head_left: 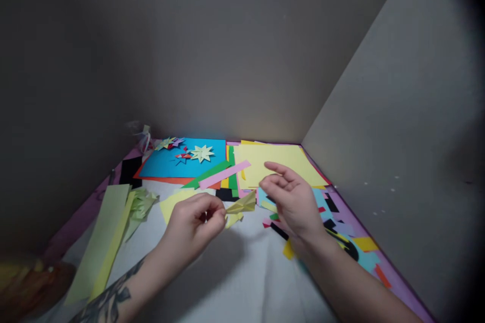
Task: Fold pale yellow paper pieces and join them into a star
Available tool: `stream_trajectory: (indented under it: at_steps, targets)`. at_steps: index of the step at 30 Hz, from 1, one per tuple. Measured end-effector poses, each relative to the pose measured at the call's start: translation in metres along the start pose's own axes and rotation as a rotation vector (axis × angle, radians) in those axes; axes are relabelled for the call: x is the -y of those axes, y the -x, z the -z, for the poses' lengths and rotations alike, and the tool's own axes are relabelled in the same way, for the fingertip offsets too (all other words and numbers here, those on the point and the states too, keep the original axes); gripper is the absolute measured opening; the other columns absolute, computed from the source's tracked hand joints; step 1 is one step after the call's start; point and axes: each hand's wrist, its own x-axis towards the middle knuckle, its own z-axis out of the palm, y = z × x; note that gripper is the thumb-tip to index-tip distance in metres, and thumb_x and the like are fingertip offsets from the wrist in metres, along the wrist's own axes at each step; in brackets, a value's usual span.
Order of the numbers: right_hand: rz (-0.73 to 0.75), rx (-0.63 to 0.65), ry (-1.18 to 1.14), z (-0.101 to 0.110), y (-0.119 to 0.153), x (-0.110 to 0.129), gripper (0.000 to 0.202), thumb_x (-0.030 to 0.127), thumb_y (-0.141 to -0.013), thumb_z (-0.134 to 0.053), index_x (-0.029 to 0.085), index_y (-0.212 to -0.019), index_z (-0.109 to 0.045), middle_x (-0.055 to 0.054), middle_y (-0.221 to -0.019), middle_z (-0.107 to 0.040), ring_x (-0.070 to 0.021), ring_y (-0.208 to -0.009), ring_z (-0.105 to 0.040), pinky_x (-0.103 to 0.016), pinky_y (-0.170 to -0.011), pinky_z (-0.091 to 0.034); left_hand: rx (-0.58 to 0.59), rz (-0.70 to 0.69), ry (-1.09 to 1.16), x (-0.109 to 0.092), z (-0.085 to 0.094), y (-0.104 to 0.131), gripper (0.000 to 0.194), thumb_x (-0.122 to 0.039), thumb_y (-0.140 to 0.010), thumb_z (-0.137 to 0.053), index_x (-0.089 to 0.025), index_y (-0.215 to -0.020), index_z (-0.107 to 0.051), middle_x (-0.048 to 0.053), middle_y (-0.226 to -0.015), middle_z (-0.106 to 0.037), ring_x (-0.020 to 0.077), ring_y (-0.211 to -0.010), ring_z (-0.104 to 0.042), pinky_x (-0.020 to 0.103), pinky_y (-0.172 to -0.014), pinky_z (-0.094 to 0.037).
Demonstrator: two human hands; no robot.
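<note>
My left hand (199, 217) is closed in a pinch on one end of a folded pale-yellow paper piece (244, 203). The piece's pleated, flared end points right, above the white table surface (212, 272). To its right, my right hand (291, 197) hangs apart from the paper. Its index finger stretches out and the other fingers curl loosely, with nothing visible in them. Behind my left hand lies a yellow sheet (170, 204). A small yellow scrap (234, 220) shows just under the folded piece.
Paper stars (202, 153) rest on a blue sheet (159, 164) at the back left. A yellow paper stack (280, 161) lies back right. Pink (225, 174) and green strips cross between them. Long pale-green strips (100, 242) lie left; colored scraps (366, 244) lie right. Walls enclose the table.
</note>
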Motion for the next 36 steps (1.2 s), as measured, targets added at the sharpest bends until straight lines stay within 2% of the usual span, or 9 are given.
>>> stream_trajectory:
  at_steps: [3, 6, 8, 12, 16, 20, 23, 25, 36]
  targets:
    - [0.082, -0.057, -0.039, -0.001, -0.001, 0.002, 0.045, 0.023, -0.069, -0.073, 0.020, -0.109, -0.053, 0.003, -0.070, -0.061, -0.0118, -0.066, -0.057, -0.026, -0.067, -0.046, -0.043, 0.158, 0.153, 0.003, -0.001, -0.002, 0.016, -0.026, -0.079, -0.054, -0.018, -0.065, -0.057, -0.002, -0.059, -0.054, 0.0102, -0.053, -0.046, 0.019, -0.048, -0.034]
    - [0.031, 0.122, -0.035, -0.011, 0.009, -0.003, 0.051, 0.024, -0.068, -0.072, 0.024, -0.111, -0.045, 0.001, -0.085, -0.062, -0.0130, -0.073, -0.059, -0.024, -0.064, -0.046, -0.059, 0.276, 0.284, 0.005, -0.007, -0.003, 0.019, -0.032, -0.079, -0.055, -0.017, -0.066, -0.057, -0.002, -0.060, -0.052, 0.0095, -0.052, -0.043, 0.018, -0.046, -0.033]
    - [-0.062, 0.238, -0.038, -0.018, 0.016, -0.007, 0.054, 0.024, -0.067, -0.072, 0.025, -0.111, -0.040, 0.000, -0.085, -0.063, -0.0145, -0.072, -0.061, -0.026, -0.064, -0.047, -0.053, 0.306, 0.322, 0.005, -0.011, -0.003, 0.020, -0.033, -0.079, -0.055, -0.017, -0.066, -0.056, -0.002, -0.060, -0.051, 0.0091, -0.051, -0.042, 0.018, -0.045, -0.033]
    - [-0.137, 0.242, 0.030, -0.025, 0.025, -0.011, 0.049, 0.021, -0.070, -0.065, 0.025, -0.109, -0.036, 0.007, -0.068, -0.059, -0.0121, -0.057, -0.057, -0.023, -0.056, -0.043, 0.002, 0.277, 0.339, 0.002, -0.017, -0.002, 0.015, -0.030, -0.075, -0.058, -0.017, -0.068, -0.056, -0.001, -0.066, -0.054, 0.0109, -0.059, -0.049, 0.018, -0.050, -0.040]
    - [-0.100, 0.270, 0.194, -0.025, 0.028, -0.013, 0.042, 0.015, -0.070, -0.060, 0.023, -0.106, -0.040, 0.007, -0.068, -0.057, -0.0100, -0.056, -0.053, -0.020, -0.054, -0.040, 0.039, 0.233, 0.347, 0.003, -0.020, -0.001, 0.011, -0.027, -0.074, -0.060, -0.017, -0.079, -0.060, 0.002, -0.077, -0.060, 0.0137, -0.071, -0.055, 0.021, -0.060, -0.046]
    - [-0.078, 0.308, 0.225, -0.025, 0.028, -0.015, 0.030, 0.016, -0.071, -0.060, 0.022, -0.097, -0.048, 0.004, -0.072, -0.058, -0.0110, -0.062, -0.054, -0.021, -0.057, -0.041, 0.047, 0.261, 0.349, 0.005, -0.020, -0.001, 0.015, -0.029, -0.076, -0.060, -0.015, -0.070, -0.058, 0.000, -0.068, -0.056, 0.0115, -0.063, -0.052, 0.020, -0.056, -0.043]
    - [-0.085, 0.326, 0.204, -0.025, 0.025, -0.016, 0.015, 0.021, -0.070, -0.062, 0.020, -0.080, -0.051, 0.003, -0.071, -0.057, -0.0118, -0.064, -0.053, -0.022, -0.056, -0.040, 0.020, 0.269, 0.356, 0.005, -0.017, -0.002, 0.016, -0.030, -0.075, -0.061, -0.015, -0.068, -0.058, -0.001, -0.066, -0.056, 0.0109, -0.060, -0.051, 0.019, -0.054, -0.043]
    - [-0.082, 0.326, 0.204, -0.026, 0.023, -0.017, 0.013, 0.022, -0.069, -0.062, 0.019, -0.072, -0.051, 0.003, -0.067, -0.053, -0.0117, -0.062, -0.051, -0.021, -0.054, -0.039, 0.013, 0.268, 0.355, 0.004, -0.016, -0.003, 0.016, -0.031, -0.075, -0.061, -0.016, -0.068, -0.059, -0.001, -0.066, -0.056, 0.0107, -0.059, -0.051, 0.019, -0.052, -0.042]
    - [-0.136, 0.274, 0.086, -0.026, 0.027, -0.023, 0.008, 0.015, -0.065, -0.060, 0.018, -0.067, -0.052, 0.006, -0.058, -0.049, -0.0085, -0.053, -0.045, -0.021, -0.051, -0.036, 0.029, 0.289, 0.463, 0.007, -0.018, -0.001, 0.006, -0.022, -0.074, -0.059, -0.017, -0.071, -0.059, -0.002, -0.061, -0.056, 0.0094, -0.053, -0.050, 0.019, -0.048, -0.042]
